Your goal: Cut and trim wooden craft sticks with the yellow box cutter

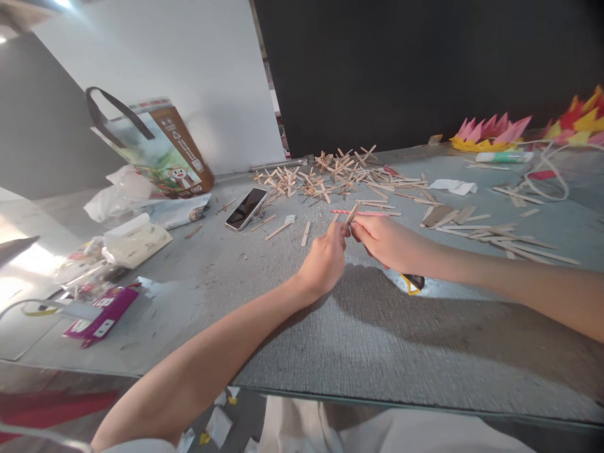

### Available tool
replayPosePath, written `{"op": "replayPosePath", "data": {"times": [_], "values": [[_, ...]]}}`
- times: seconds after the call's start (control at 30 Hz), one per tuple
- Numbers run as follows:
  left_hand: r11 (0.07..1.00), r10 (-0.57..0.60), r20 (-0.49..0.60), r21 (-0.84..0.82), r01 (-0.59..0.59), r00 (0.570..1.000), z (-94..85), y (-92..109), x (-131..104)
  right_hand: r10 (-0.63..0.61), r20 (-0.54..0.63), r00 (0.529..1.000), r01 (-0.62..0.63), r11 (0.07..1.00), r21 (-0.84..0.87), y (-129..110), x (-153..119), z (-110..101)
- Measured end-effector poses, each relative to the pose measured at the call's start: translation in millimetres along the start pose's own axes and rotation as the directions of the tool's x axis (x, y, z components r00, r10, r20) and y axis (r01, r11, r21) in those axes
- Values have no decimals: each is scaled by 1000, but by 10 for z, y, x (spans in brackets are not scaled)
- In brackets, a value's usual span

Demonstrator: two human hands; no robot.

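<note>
A wooden craft stick (pixel 353 212) points up and away from between my two hands above the table. My left hand (pixel 325 258) is closed, its fingertips pinched on the lower part of the stick. Fingers curled, my right hand (pixel 377 234) meets it at the same stick; its thumb side faces the left hand and its palm is hidden. Just beyond the hands lies a thin pink-and-white patterned strip (pixel 384 213), partly covered by the right hand. Below the right wrist a black-and-yellow object (pixel 413 283) shows, partly hidden by the forearm.
Crossed sticks (pixel 330 173) form a pile at the back, and loose sticks (pixel 495 234) lie right. A phone (pixel 246 209), a carton bag (pixel 165 148) and a purple packet (pixel 101 314) are left. Pink paper petals (pixel 493 131) and a glue stick (pixel 504 156) sit back right.
</note>
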State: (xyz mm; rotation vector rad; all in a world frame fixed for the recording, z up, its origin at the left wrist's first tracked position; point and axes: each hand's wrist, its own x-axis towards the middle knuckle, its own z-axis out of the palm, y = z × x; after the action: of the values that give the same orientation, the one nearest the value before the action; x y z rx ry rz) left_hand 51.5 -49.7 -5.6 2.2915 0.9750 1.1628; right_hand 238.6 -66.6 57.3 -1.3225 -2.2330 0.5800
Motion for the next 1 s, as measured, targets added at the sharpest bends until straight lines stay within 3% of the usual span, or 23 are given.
{"op": "replayPosePath", "data": {"times": [0.13, 0.43, 0.57, 0.77, 1.0], "values": [[999, -38, -20, -3, 37, 999, 51, -19, -17, 76, 90, 993, -87, 988, 124, 26, -16, 27], [993, -107, 4, 50, 106, 994, 97, -46, -74, 119, 142, 983, -143, 974, 174, 26, -17, 87], [992, -126, -1, 8, 126, 992, 106, -50, -78, 126, 184, 975, -177, 939, 294, 44, 10, 105], [991, -131, -24, 4, 131, 991, 130, -43, -73, 179, 272, 946, -294, 828, 477, 39, 36, 108], [980, -196, -25, -34, 195, 980, 91, 3, -27, 109, 401, 910, -382, 599, 704, 155, 105, 78]]}}
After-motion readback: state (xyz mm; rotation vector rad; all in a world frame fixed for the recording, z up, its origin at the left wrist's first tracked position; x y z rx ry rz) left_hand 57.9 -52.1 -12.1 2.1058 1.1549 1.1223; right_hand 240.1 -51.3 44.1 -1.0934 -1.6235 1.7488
